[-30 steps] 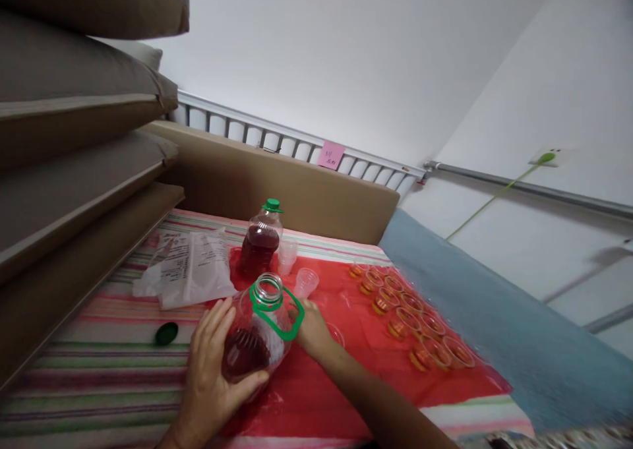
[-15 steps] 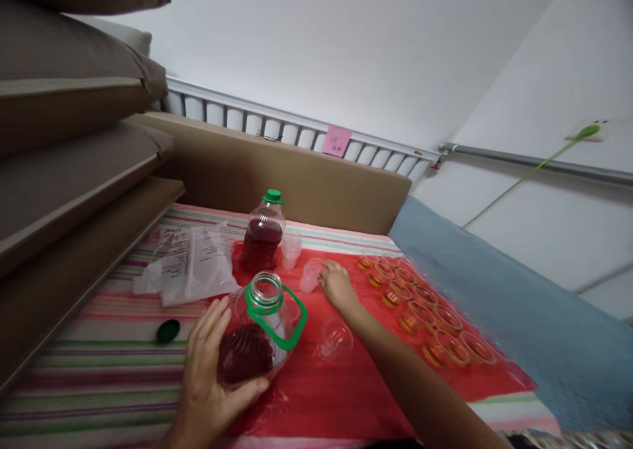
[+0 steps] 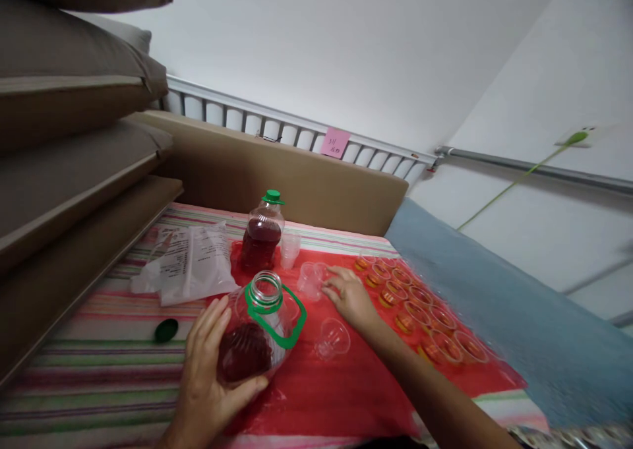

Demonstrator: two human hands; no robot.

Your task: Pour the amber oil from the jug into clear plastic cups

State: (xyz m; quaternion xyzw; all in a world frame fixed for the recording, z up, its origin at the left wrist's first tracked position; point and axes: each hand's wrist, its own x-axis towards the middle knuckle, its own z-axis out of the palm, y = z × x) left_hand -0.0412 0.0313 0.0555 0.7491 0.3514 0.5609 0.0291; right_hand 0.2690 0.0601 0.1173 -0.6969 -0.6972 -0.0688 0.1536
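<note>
My left hand (image 3: 210,370) is wrapped round the side of a transparent bottle (image 3: 244,357) of dark red liquid. The bottle is uncapped and has a green ring handle at its neck. Over the red sheet (image 3: 366,396), my right hand (image 3: 350,297) has its thumb and forefinger apart beside small transparent plastic cups (image 3: 310,281); whether a fingertip touches a rim, I cannot tell. Another transparent cup (image 3: 332,339) sits nearer, between the bottle and my right forearm. Behind stands a second bottle (image 3: 262,238) of red liquid with a green cap, next to a stack of cups (image 3: 290,249).
Rows of cups with amber liquid (image 3: 410,314) occupy the sheet's right side. On the striped cloth (image 3: 99,396) lie a dark green cap (image 3: 166,330) and a printed plastic bag (image 3: 195,264). A brown board (image 3: 297,179) borders the back; stacked cushions (image 3: 74,119) rise at left.
My right hand has shifted slightly right and nearer me, its fingers parting. Two cups now show beside it where one showed before. The left hand and bottle have stayed put.
</note>
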